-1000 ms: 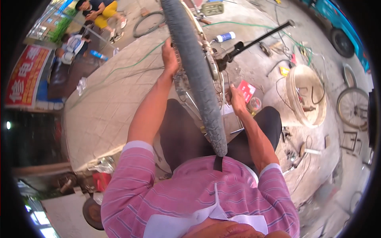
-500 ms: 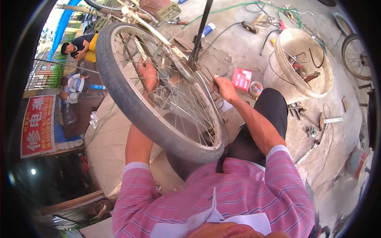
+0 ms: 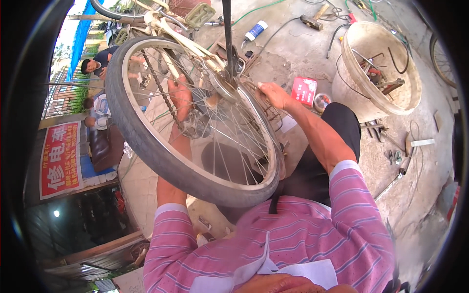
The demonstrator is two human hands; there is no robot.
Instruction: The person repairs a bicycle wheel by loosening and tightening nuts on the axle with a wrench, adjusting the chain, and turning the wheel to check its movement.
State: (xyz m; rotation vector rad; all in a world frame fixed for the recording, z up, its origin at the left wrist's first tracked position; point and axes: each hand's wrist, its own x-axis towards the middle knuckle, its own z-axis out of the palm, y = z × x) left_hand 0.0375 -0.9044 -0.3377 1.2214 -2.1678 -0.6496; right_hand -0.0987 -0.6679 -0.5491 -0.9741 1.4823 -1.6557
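A bicycle wheel point(image 3: 195, 187) with a worn grey tyre stands tilted in front of me, mounted in a cream bicycle frame point(image 3: 188, 43). Behind the spokes, my left hand point(image 3: 181, 100) is closed around the cream frame tube beside the chain point(image 3: 163, 93); spokes partly cover its fingers. To the right of the rim, my right hand point(image 3: 275, 95) pinches a thin metal rod by the wheel. Its fingertips partly hide the rod. A dark upright bar point(image 3: 227, 36) meets the frame above the wheel.
At right stands a dirty white bucket point(image 3: 349, 100) holding tools, beside a red box point(image 3: 304, 91) and a small round tub point(image 3: 322, 101). A hammer point(image 3: 311, 22), a bottle point(image 3: 256, 31) and loose tools point(image 3: 375, 131) lie on the concrete. People point(image 3: 100, 63) sit at far left.
My view has shifted, and the wheel sits slightly further left in it. Both hands stay at the same parts of the bicycle.
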